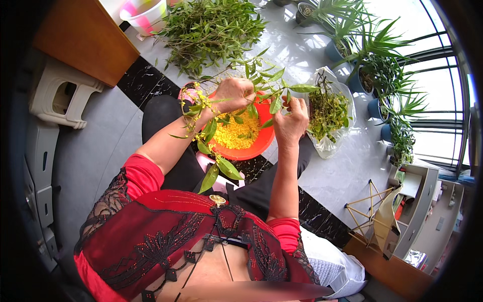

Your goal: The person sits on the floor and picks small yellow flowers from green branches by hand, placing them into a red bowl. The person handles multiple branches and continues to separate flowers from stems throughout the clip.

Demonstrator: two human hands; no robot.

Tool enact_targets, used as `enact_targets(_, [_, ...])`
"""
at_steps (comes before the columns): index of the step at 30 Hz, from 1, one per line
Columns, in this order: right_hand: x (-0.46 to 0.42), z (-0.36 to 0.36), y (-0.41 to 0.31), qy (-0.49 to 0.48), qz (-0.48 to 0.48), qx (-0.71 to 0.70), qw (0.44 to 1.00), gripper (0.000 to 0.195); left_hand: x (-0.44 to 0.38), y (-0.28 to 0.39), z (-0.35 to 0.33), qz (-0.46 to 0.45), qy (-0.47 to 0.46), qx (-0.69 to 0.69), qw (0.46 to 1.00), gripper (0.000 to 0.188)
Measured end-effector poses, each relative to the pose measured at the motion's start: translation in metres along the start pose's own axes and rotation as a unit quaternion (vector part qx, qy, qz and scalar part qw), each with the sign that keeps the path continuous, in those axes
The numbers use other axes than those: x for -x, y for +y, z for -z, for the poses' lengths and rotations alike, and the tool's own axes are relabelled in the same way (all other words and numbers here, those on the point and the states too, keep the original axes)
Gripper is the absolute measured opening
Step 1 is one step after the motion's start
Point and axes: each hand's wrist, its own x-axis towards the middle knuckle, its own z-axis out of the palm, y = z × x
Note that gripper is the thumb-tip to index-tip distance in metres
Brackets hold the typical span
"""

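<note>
A flowering branch (205, 134) with green leaves and small yellow blossoms lies across my left forearm and reaches over an orange-red plastic basin (260, 147). My left hand (236, 92) grips its stem above the basin's far side. At the basin's right side, the bent fingers of my right hand (292, 119) pinch the leafy part of the branch; leaves partly hide the fingertips. Loose yellow blossoms (236, 132) cover the basin's bottom, with a few leaves hanging over them. The basin stands between my knees.
Cut leafy branches (215, 34) are heaped on the floor ahead. To the right, a clear plastic bag (328, 145) holds twigs and flowering sprigs. Potted plants (362, 77) line the window. A plastic stool (68, 94) stands left, a folding wooden-legged stand (371, 213) right.
</note>
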Motion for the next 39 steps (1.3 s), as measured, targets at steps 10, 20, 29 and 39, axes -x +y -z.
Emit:
enact_targets(10, [-0.006, -0.015, 0.002, 0.032, -0.024, -0.1, 0.994, 0.018, 0.003, 0.003, -0.001, -0.011, -0.006, 0.01, 1.0, 0.016])
enact_targets(20, [-0.003, -0.015, 0.019, -0.076, -0.148, -0.384, 0.908, 0.015, 0.001, 0.007, 0.002, -0.004, -0.011, 0.043, 0.999, 0.014])
enact_targets(29, [-0.003, 0.001, 0.025, -0.088, -0.039, -0.205, 0.974, 0.015, 0.001, 0.006, -0.001, 0.056, -0.024, 0.071, 0.996, 0.016])
enact_targets(39, [0.035, 0.03, 0.029, 0.024, -0.109, -0.294, 0.949, 0.016, -0.002, -0.003, 0.0, 0.087, 0.053, 0.009, 0.995, 0.021])
